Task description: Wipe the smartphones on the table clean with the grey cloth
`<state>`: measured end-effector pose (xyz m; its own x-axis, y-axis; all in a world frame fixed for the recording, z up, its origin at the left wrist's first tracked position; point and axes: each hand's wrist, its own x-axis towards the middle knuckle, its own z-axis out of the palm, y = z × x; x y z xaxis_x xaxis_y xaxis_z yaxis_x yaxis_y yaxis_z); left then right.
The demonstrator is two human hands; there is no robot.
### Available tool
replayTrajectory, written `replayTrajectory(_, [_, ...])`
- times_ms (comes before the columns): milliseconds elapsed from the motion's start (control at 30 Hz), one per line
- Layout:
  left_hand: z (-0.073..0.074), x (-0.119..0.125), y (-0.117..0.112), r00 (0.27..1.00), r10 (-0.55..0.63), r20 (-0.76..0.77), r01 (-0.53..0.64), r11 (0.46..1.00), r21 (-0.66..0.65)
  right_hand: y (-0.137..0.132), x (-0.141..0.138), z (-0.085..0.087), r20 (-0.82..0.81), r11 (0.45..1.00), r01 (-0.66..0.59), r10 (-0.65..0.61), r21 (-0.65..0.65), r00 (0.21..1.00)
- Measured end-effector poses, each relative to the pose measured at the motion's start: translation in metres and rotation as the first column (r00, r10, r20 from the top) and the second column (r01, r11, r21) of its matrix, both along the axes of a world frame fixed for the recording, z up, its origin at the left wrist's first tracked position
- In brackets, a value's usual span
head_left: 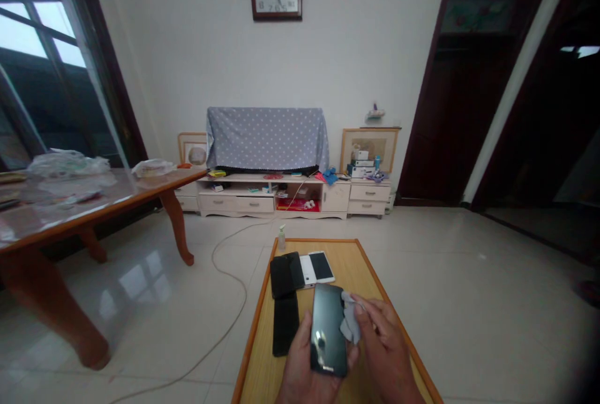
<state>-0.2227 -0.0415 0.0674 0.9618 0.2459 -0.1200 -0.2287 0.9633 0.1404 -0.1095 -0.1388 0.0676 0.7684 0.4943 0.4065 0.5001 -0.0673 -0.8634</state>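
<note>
My left hand (302, 369) is wrapped round a dark smartphone (328, 329), its glossy face turned up and catching a reflection. Pinched in the fingers of my right hand (389, 348) is a crumpled white cloth or tissue (350, 319), held against the phone's right edge. Beyond my hands, on the low wooden table (349, 254), lie several more phones. A black phone (285, 323) is just left of the held one, and other black ones (282, 276) lie above it, beside a white phone (322, 266).
A small pump bottle (282, 237) stands at the table's far left corner. A cable (241, 297) runs over the tiled floor on the left. A larger table (140, 188) with plastic bags stands at left. Against the wall is a white TV cabinet (255, 204) below a dotted cloth (267, 138).
</note>
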Motion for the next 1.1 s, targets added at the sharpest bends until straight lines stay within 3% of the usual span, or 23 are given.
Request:
replayTrajectory(100, [0.012,0.000,0.011,0.996,0.094,0.010,-0.094,0.995,0.015,0.006,0.001,0.015,0.152,1.000,-0.015,0.016,-0.010,0.988])
replayTrajectory(233, [0.019,-0.005,0.020,0.990,0.140,0.009,-0.140,0.990,-0.009,0.017,-0.017,0.021,0.344,0.981,-0.169,0.192,-0.094,0.919])
replayTrajectory(333, [0.014,-0.010,0.024,0.994,0.106,-0.042,-0.107,0.994,-0.022,0.021,-0.038,0.012,0.507,0.925,-0.304,0.379,-0.227,0.774])
replayTrajectory(433, [0.005,-0.014,0.026,0.989,0.048,-0.137,-0.049,0.999,0.002,0.022,-0.055,0.000,0.592,0.871,-0.357,0.491,-0.336,0.639])
replayTrajectory(500, [0.000,-0.015,0.024,0.984,0.054,-0.169,-0.054,0.999,0.003,0.024,-0.059,0.000,0.603,0.865,-0.354,0.502,-0.356,0.620])
replayTrajectory(567, [0.000,-0.015,0.020,0.984,0.085,-0.156,-0.090,0.996,-0.022,0.029,-0.052,0.009,0.587,0.879,-0.317,0.475,-0.357,0.655])
replayTrajectory(633, [0.003,-0.014,0.015,0.987,0.122,-0.108,-0.129,0.990,-0.062,0.035,-0.037,0.025,0.590,0.920,-0.213,0.376,-0.329,0.715])
replayTrajectory(700, [0.010,-0.014,0.011,0.986,0.164,-0.039,-0.167,0.982,-0.091,0.038,-0.020,0.037,0.649,0.959,-0.065,0.236,-0.275,0.723])
replayTrajectory(733, [0.013,-0.015,0.010,0.985,0.173,0.001,-0.173,0.980,-0.099,0.038,-0.014,0.039,0.702,0.967,-0.011,0.191,-0.253,0.686])
replayTrajectory(800, [0.016,-0.018,0.013,0.986,0.157,0.065,-0.149,0.983,-0.110,0.034,-0.011,0.032,0.816,0.964,0.023,0.210,-0.263,0.538])
replayTrajectory(933, [0.014,-0.027,0.023,1.000,0.004,-0.003,-0.004,0.997,-0.082,0.024,-0.028,-0.003,0.960,0.963,-0.081,0.264,-0.257,0.089])
replayTrajectory(967, [0.013,-0.028,0.023,0.999,-0.035,-0.031,0.033,0.997,-0.074,0.022,-0.031,-0.007,0.969,0.965,-0.104,0.245,-0.242,0.020])
replayTrajectory(1000, [0.012,-0.028,0.023,0.998,-0.049,-0.042,0.046,0.996,-0.079,0.021,-0.032,-0.007,0.969,0.963,-0.104,0.248,-0.247,-0.003])
replayTrajectory(1033, [0.013,-0.028,0.021,0.999,-0.031,-0.030,0.028,0.995,-0.094,0.021,-0.031,-0.002,0.960,0.958,-0.072,0.279,-0.277,0.027])
replayTrajectory(1100, [0.017,-0.025,0.015,0.998,0.062,0.033,-0.057,0.991,-0.122,0.021,-0.025,0.014,0.916,0.933,0.047,0.340,-0.357,0.212])
